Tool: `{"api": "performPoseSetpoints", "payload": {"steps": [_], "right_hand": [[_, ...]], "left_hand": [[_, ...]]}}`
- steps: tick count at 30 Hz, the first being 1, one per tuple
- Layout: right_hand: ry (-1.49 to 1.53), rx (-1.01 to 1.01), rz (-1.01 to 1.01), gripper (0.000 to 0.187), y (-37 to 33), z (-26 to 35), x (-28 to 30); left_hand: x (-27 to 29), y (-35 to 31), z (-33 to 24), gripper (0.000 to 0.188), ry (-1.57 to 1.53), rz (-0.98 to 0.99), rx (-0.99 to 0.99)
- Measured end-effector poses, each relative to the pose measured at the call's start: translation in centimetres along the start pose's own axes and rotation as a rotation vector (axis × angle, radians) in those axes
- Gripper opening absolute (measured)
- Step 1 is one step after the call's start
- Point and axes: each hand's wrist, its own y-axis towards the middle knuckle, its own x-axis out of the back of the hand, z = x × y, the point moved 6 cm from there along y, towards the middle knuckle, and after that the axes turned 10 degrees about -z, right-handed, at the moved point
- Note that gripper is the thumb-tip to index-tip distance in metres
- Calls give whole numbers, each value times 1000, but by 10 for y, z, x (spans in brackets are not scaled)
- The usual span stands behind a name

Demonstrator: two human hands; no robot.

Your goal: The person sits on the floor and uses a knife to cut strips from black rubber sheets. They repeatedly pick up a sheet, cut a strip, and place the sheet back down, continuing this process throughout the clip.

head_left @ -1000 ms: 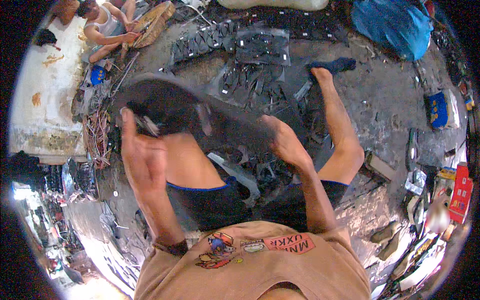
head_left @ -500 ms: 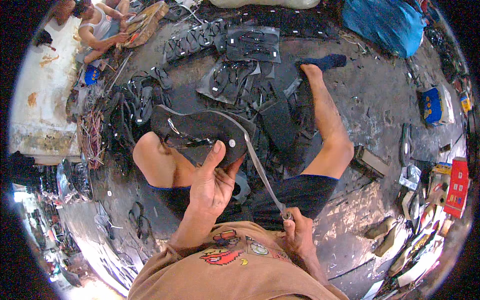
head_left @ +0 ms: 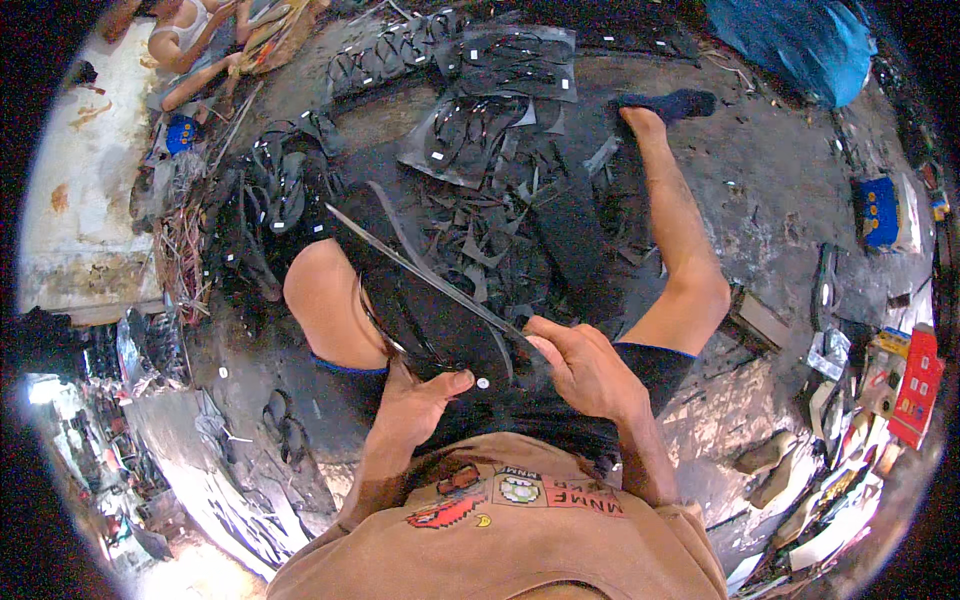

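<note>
My left hand [head_left: 413,408] grips a black flip-flop [head_left: 425,325] at one end, its thumb pressed on the sole near a small white round sticker. Shiny dark straps show along the sole's left side. In my right hand [head_left: 592,370], fingers wrapped, is a long narrow knife [head_left: 425,273]; its handle is hidden in the fist. The blade slants up and left across the flip-flop's far right edge, its tip near my left knee. Beyond the blade curves a thin grey edge of rubber [head_left: 395,215]; whether it is still joined to the sole I cannot tell.
Black rubber scraps [head_left: 485,235] litter the floor between my legs. Finished-looking flip-flops [head_left: 390,60] lie in rows ahead, with a pile [head_left: 285,175] at the left. A blue bag [head_left: 800,45] stands far right; another person [head_left: 185,40] sits far left.
The flip-flop has turned and come lower, nearer my lap. My right hand has risen from beside my waist, bringing the knife across the sole. The view has shifted slightly.
</note>
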Motion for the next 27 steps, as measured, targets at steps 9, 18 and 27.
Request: {"api": "performPoseSetpoints", "payload": {"steps": [9,18,27], "right_hand": [[132,8,30,27,28,19,-29],[731,-166,-963,55,8,-71,65],[593,-569,-1655,57,-195,-155,171]], "left_hand": [[-8,-12,-29,70,-190,-20,200],[22,40,-126,75,550,-387,-665],[-161,187,113,102,856,-501,-293]]}}
